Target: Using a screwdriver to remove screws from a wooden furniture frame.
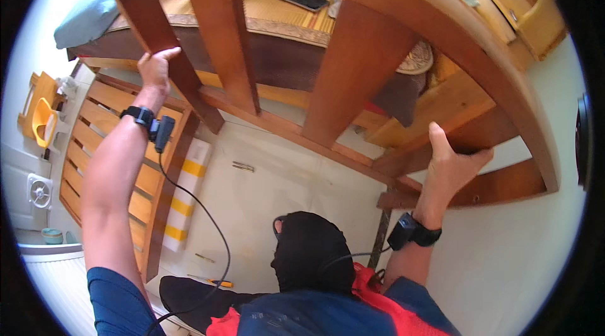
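I have my left hand closed around an outer slat and my right hand clamped on the lower rail of the wooden headboard frame, raised overhead, which looks heavy, rigid, best gripped by its rails.

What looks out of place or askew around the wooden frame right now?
The slatted wooden panel lies detached beside the bed. Loose small parts and a yellow-handled tool lie scattered on the floor. Both hands, left hand and right hand, grip the curved wooden frame, which is tilted.
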`<state>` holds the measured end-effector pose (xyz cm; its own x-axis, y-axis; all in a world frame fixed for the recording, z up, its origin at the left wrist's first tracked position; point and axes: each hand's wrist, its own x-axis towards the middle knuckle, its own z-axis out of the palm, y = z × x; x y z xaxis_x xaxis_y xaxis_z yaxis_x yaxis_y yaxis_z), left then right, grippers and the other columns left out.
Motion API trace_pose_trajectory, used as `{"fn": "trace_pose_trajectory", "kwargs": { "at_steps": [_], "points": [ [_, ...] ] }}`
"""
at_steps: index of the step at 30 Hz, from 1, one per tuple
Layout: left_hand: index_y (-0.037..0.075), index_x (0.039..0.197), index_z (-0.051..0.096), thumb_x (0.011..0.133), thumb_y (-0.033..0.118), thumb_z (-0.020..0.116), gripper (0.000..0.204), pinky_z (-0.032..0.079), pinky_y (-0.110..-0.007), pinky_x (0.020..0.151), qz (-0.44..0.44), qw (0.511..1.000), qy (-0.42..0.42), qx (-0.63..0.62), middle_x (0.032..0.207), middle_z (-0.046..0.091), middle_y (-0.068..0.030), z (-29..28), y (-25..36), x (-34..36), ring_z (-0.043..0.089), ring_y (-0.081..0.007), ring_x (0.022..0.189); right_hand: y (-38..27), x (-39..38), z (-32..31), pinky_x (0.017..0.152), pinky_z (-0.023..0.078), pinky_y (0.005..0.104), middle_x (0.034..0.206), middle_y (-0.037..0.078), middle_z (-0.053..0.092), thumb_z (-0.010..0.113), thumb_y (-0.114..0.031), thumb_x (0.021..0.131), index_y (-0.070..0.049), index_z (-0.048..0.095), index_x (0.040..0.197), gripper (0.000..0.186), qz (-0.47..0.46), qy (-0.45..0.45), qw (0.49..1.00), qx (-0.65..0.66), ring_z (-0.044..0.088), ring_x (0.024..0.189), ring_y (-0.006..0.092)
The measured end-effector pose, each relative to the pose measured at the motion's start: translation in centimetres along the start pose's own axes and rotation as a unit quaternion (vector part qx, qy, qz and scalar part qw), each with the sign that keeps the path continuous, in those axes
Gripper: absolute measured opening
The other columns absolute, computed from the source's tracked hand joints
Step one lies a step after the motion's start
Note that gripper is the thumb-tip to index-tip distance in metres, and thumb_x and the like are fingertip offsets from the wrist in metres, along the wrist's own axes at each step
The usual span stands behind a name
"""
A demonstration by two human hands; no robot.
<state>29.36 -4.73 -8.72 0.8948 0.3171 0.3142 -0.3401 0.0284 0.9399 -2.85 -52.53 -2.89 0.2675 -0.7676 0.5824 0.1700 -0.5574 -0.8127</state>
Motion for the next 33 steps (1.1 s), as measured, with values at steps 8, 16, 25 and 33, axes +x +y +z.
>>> {"fn": "trace_pose_trajectory", "kwargs": {
  "at_steps": [8,16,25,33],
  "points": [
    [0.001,0.097,0.078,0.076,-0.002,0.082,0.022,0.053,-0.033,0.086,-0.022,0.999,-0.006,0.023,0.099,0.077,-0.0039,3.6,-0.3,-2.3,0.069,-0.0166,0.089,0.9,0.2,-1.7,0.120,0.037,0.0433,0.145,0.025,0.045,0.086,-0.005,0.076,0.010,0.031,0.152,0.095,0.032,0.006,0.998,-0.057,0.049,0.135,0.0328],
    [0.001,0.102,0.078,0.078,-0.001,0.080,0.024,0.055,-0.034,0.083,-0.034,0.999,-0.010,0.037,0.100,0.077,-0.0046,3.6,-1.7,-1.0,0.069,-0.0161,0.088,2.5,0.3,-1.5,0.118,0.039,0.0439,0.144,0.024,0.048,0.087,-0.006,0.075,0.008,0.033,0.151,0.095,0.032,0.006,0.999,-0.044,0.051,0.133,0.0336],
    [0.001,0.103,0.077,0.078,-0.003,0.077,0.025,0.056,-0.035,0.085,-0.031,0.997,-0.019,0.067,0.101,0.076,-0.0058,6.0,-0.4,-2.2,0.069,-0.0175,0.090,4.1,0.8,-1.4,0.116,0.043,0.0438,0.144,0.024,0.050,0.087,-0.006,0.077,0.010,0.035,0.150,0.091,0.033,0.014,0.999,-0.026,0.055,0.130,0.0337],
    [-0.001,0.106,0.075,0.080,0.003,0.077,0.026,0.055,-0.033,0.084,-0.014,0.993,-0.031,0.111,0.099,0.076,-0.0055,5.2,-1.0,-1.7,0.068,-0.0159,0.092,4.6,1.5,-0.5,0.117,0.044,0.0435,0.148,0.026,0.050,0.087,-0.007,0.081,0.012,0.038,0.150,0.087,0.006,-0.002,0.999,-0.036,0.055,0.133,0.0335]
  ]
}}
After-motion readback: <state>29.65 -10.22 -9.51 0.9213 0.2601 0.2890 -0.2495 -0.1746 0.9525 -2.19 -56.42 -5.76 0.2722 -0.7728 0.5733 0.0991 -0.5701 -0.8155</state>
